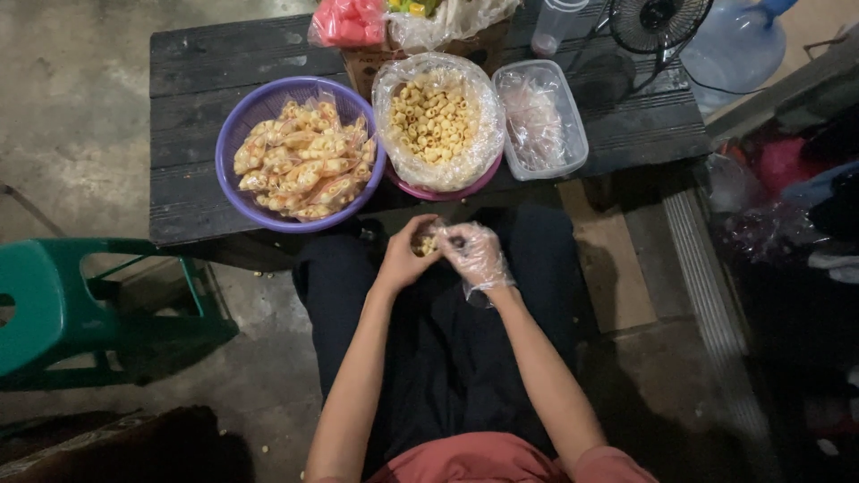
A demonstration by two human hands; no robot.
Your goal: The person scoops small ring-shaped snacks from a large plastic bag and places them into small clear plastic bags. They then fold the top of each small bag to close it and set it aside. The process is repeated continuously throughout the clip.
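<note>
Left hand [407, 255], bare, curls around a small clear bag of pale ring-shaped snacks [427, 242], held over the lap just off the table's [192, 80] near edge. Right hand [474, 253], in a loose plastic glove, pinches the bag's side.

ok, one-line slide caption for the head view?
Left hand and plastic-gloved right hand hold a small snack bag below purple basket of filled packets.

two bowls [234, 170], one tub [573, 134], one stool [54, 304]
</note>
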